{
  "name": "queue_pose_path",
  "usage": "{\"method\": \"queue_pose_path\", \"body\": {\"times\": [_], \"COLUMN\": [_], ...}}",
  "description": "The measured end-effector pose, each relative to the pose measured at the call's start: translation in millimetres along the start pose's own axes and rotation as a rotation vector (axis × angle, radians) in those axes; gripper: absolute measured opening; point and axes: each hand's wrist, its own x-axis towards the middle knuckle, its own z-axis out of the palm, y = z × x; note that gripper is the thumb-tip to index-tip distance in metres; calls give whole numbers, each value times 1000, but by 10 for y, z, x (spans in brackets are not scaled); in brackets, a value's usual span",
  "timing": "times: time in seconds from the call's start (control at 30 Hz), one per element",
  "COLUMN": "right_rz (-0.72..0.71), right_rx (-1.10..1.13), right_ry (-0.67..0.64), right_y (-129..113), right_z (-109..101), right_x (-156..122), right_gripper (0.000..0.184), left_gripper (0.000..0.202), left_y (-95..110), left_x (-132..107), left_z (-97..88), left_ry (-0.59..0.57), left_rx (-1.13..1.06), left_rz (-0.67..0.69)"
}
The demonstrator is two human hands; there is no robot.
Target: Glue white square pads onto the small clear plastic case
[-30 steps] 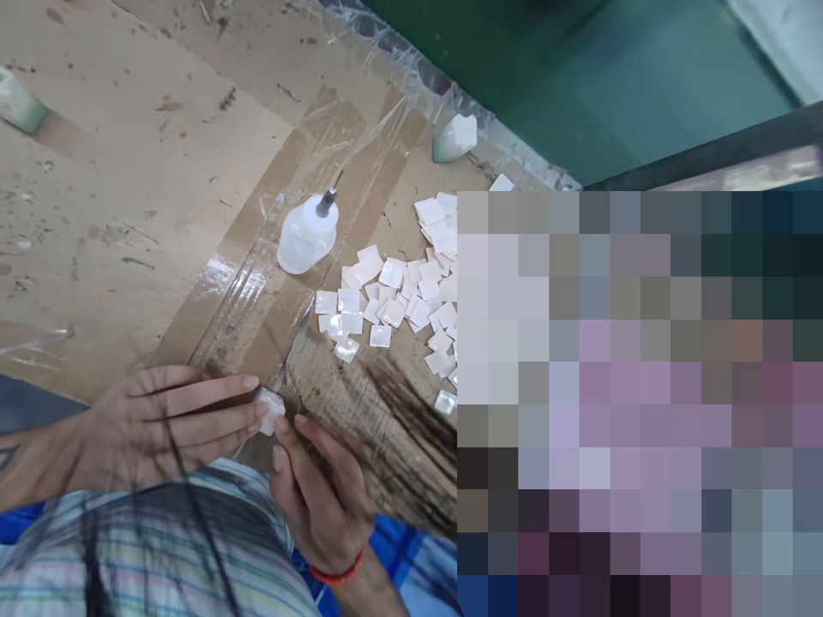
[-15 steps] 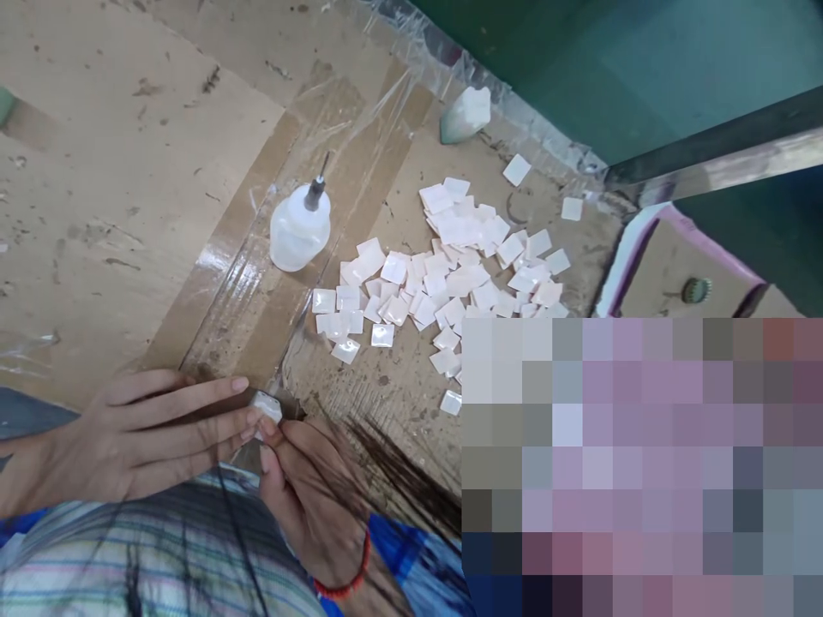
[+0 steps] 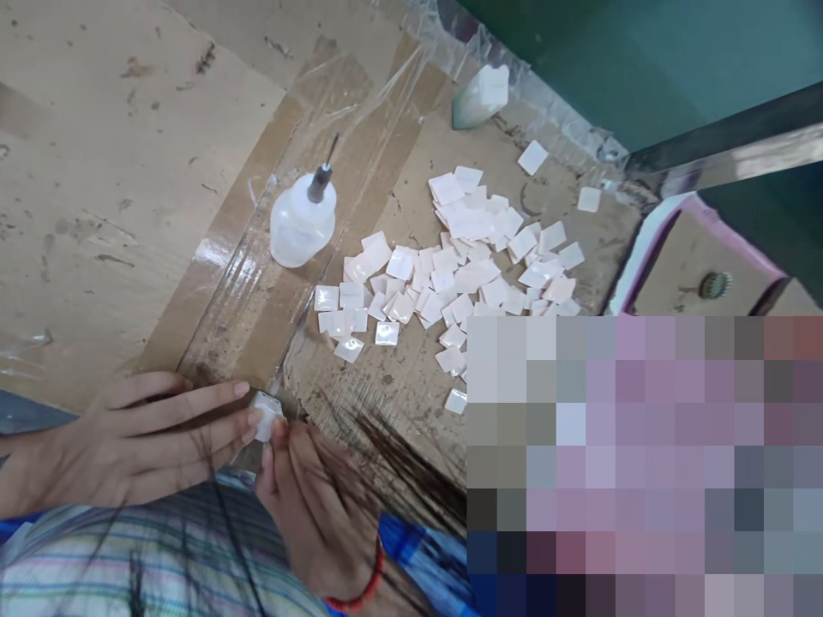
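Pearly white and glossy, the small square tile [image 3: 266,415] sits at the near edge of the desk [image 3: 116,171], pinched between the fingertips of both hands. The left hand [image 3: 138,437] comes in from the left with its fingers stretched out flat and close together; the tips of its lower fingers press against the tile's left side. The right hand [image 3: 321,506] rises from below, a red bracelet [image 3: 360,591] on its wrist, and its thumb and forefinger close on the tile's lower right corner. So the tile lies right at the meeting of the 2 grips, not inside either palm.

Taking the tile as the landmark: a heap of like white tiles [image 3: 450,266] lies spread on the cardboard beyond it and to the right, well apart from it. A clear squeeze bottle [image 3: 302,224] with a thin metal needle tip stands beyond the tile, just left of that heap, on a strip of glossy brown tape [image 3: 244,283]. Far beyond and right of the tile, a pale green-white lump [image 3: 481,96] rests near the desk's far edge. Dark stains mark the cardboard just right of the tile.
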Motion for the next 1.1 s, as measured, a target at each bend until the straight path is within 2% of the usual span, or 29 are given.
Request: {"method": "queue_pose_path", "body": {"times": [0.1,0.2,0.3,0.37,0.47,0.53,0.67,0.83,0.97,1.03,1.1], "right_rz": [-51,-88,-73,28,257,413,623,826,1023,1066,1050], "right_rx": [-110,-149,-64,81,359,559,849,1072,1243,1271,1218], "right_ry": [-21,-41,-29,2,56,119,220,192,67,14,2], "right_y": [-25,-48,-41,-31,-27,-29,-22,6,39,48,43], "right_z": [-30,-45,-34,-7,50,89,144,129,78,67,75], "right_x": [44,30,-36,-89,-136,-132,-77,-11,39,55,54], "right_gripper": [25,24,25,27,25,21,15,15,15,13,10], "left_gripper": [38,28,23,29,43,46,46,41,39,37,38], "left_y": [-102,-127,-96,-71,-52,-49,-45,-37,-57,-51,-9], "left_x": [26,46,58,61,59,54,37,17,14,12,6], "left_z": [26,27,32,45,72,84,77,60,80,90,96], "left_ry": [63,35,19,25,12,11,-28,-47,-23,-4,-12], "left_rx": [29,65,43,32,34,-3,-59,-8,-28,-38,-5], "left_rz": [160,188,200,176,147,136,133,161,137,132,123]}}
